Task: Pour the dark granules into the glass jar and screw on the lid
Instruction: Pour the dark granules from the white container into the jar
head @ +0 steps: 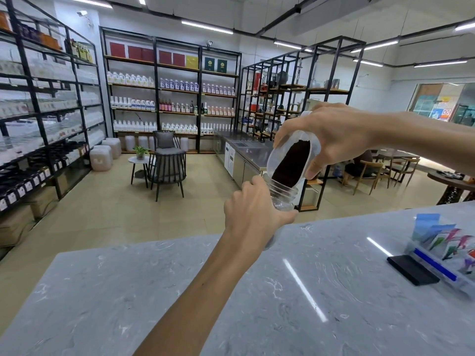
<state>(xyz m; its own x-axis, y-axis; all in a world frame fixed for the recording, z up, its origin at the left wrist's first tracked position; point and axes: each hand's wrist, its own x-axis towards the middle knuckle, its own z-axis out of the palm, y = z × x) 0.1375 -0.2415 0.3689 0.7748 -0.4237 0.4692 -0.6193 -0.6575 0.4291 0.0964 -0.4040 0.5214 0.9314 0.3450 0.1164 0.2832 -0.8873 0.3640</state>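
Gripping glass jar (282, 195) w/ your left hand (253, 213); your right hand (334, 136) clamps tilted plastic container (276, 160), dark granules (293, 163) at jar mouth, above marble counter (257, 304).

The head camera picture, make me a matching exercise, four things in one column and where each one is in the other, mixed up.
1. glass jar
2. dark granules
3. black slab
4. clear bag

A. lying on the marble counter
B. gripped by the left hand
C. tipped by the right hand
D. inside the bag, sliding toward the jar mouth

Pairs: 1-B, 2-D, 3-A, 4-C
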